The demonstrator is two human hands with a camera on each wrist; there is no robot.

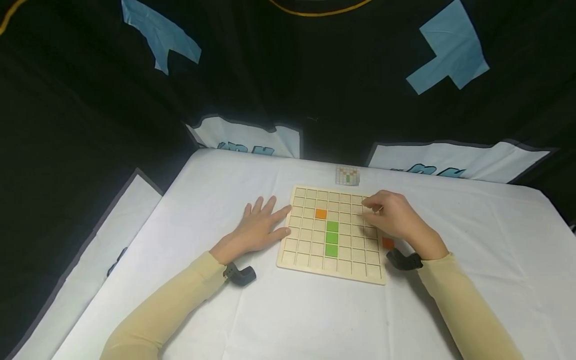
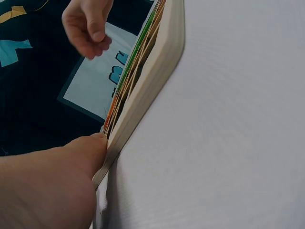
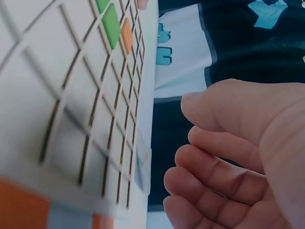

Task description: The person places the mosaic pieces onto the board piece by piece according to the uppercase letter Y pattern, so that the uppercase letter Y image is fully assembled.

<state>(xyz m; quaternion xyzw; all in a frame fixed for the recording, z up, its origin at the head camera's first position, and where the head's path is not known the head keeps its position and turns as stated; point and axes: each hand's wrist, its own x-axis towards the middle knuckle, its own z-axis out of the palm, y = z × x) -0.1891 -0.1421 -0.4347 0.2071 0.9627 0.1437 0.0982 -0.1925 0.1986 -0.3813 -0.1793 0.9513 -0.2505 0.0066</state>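
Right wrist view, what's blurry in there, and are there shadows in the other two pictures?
Right wrist view: the near part of the grid board and the nearest orange piece are blurred; the right hand looks sharper. Head view: a soft shadow falls on the board by that hand. Left wrist view: a grey shadow lies on the white cloth beside the board's lower end.

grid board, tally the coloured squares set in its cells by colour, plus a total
Green squares: 3
Orange square: 1
Total set in the grid board: 4
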